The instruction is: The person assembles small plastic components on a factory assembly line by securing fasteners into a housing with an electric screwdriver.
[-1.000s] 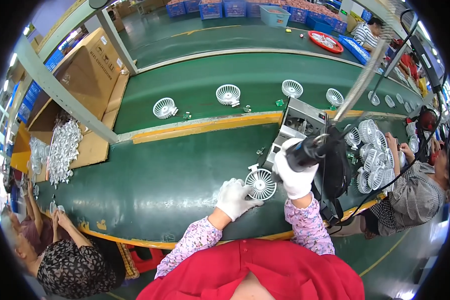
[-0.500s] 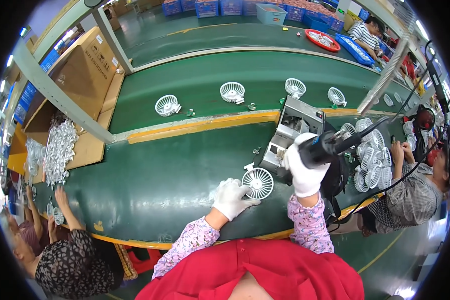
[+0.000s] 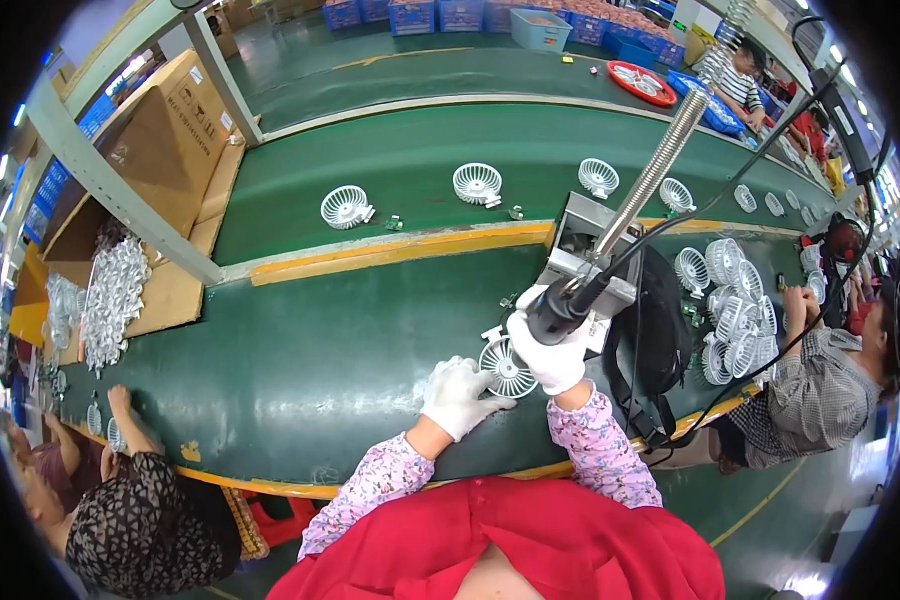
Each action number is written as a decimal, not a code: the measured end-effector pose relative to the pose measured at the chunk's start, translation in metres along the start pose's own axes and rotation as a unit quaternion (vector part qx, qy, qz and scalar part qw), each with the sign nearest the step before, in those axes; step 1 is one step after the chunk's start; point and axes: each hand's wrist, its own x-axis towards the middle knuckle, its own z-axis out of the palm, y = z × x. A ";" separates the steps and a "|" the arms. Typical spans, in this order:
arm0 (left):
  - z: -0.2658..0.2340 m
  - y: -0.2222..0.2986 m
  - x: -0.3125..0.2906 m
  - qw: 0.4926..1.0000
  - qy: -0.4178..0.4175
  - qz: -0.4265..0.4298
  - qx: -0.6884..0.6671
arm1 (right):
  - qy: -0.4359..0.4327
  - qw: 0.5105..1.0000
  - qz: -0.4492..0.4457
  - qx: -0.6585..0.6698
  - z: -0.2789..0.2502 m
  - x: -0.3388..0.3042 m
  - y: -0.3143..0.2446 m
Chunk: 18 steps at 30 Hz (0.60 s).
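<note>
At frame centre, the left hand (image 3: 457,397) presses a white fan (image 3: 503,368) flat; the right hand (image 3: 547,350) grips a driver (image 3: 560,308) closed; brown carton (image 3: 160,140) upper left.

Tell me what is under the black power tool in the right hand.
A white round fan grille lies on the green belt beneath the power tool. The left hand steadies it. The right hand covers the tool's tip and the grille's right edge.

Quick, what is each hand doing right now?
Left hand: open, resting against the white fan grille.
Right hand: closed around the black power screwdriver.
</note>
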 end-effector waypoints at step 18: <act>0.000 0.001 -0.001 1.000 0.017 -0.001 0.009 | 0.099 0.991 -0.083 -0.035 -0.040 0.034 -0.025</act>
